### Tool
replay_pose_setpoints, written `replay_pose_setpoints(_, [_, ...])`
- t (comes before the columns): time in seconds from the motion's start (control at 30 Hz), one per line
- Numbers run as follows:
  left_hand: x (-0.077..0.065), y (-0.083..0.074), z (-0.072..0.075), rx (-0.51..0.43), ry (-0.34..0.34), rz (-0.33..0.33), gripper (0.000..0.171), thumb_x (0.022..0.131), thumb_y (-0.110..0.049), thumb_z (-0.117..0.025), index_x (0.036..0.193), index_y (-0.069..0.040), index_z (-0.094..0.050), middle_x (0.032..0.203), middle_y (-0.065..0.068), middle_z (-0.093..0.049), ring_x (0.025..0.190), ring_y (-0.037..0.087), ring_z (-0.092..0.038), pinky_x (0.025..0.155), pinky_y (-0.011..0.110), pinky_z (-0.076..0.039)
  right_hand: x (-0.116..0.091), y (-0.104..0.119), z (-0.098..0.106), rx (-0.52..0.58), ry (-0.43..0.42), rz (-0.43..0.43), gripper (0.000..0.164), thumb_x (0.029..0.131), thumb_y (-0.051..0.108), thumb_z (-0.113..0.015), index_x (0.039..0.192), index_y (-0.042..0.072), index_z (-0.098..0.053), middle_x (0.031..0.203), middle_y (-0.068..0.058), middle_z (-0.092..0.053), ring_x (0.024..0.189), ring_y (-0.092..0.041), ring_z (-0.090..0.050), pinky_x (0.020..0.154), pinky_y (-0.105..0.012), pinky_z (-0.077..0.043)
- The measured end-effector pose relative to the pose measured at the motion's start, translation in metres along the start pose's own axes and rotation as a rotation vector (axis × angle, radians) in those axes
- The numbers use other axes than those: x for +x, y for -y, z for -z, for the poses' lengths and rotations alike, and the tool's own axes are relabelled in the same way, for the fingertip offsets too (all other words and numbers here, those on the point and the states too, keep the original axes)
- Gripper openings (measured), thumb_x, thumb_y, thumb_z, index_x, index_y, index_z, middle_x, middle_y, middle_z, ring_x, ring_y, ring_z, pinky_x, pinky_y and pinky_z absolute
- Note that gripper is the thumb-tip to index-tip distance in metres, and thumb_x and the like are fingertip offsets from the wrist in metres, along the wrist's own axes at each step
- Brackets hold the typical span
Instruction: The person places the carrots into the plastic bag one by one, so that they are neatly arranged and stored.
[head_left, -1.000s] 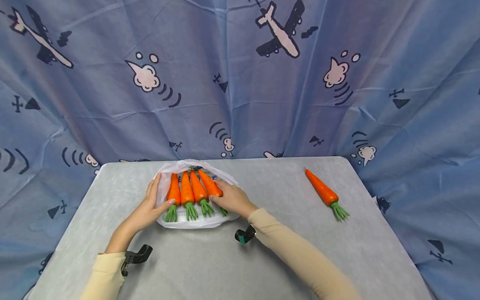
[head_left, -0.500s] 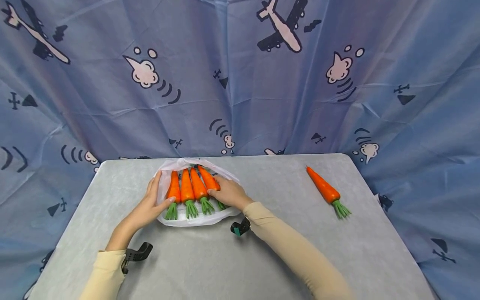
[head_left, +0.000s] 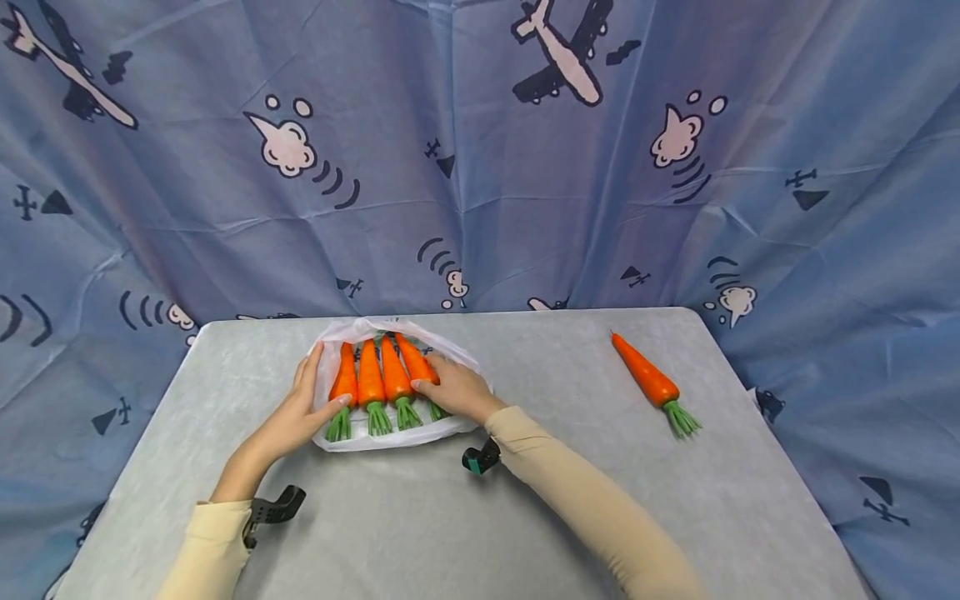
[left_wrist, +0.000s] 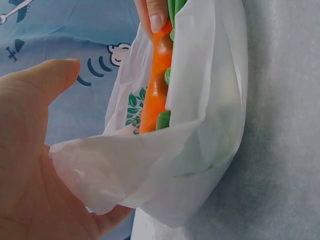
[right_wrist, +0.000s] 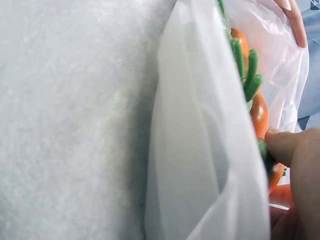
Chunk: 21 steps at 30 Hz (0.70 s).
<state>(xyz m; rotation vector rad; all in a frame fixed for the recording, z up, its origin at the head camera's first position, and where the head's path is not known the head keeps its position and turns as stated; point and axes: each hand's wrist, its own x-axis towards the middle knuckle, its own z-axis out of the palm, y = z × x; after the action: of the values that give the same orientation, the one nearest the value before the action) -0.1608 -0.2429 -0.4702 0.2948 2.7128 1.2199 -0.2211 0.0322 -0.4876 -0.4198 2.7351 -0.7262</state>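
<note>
In the head view, a white plastic bag (head_left: 420, 439) lies open-mouthed on the table at left of centre. Several orange carrots (head_left: 372, 375) with green stems rest side by side in it. My left hand (head_left: 294, 418) lies along the bag's left side, fingers straight, thumb over the leftmost carrot. My right hand (head_left: 460, 392) holds the rightmost carrot (head_left: 414, 354) between thumb and fingers, inside the bag's right edge. The left wrist view shows the bag's wall (left_wrist: 125, 160) against my left palm; the fingers are partly hidden behind it. My right thumb (right_wrist: 282, 144) shows beside green stems.
A loose carrot (head_left: 647, 373) lies on the right half of the grey-white table (head_left: 555, 367). A blue patterned curtain (head_left: 480, 167) hangs behind and at both sides. A black wrist camera (head_left: 277, 506) is strapped to each forearm.
My right hand has shifted slightly left with the rightmost carrot, and the carrots in the bag now sit a little further left. My left hand stays about where it was.
</note>
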Motion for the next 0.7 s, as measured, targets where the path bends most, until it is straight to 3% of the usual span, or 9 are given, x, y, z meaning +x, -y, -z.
replay_pose_setpoints(0.7, [-0.0016,-0.0015,-0.0003,0.019,-0.01,-0.001,0.101,0.097,-0.041,-0.061,0.158,-0.023,0.017,0.164,0.028,0.008,0.148,0.057,-0.005,0.112,0.076,-0.015,-0.0009,-0.0069,-0.004,0.02,-0.002,0.041,0.066,0.098,0.055,-0.049,0.151,0.016,-0.042,0.148,-0.009,-0.054,0.134,-0.029,-0.054,0.11,-0.047,-0.045])
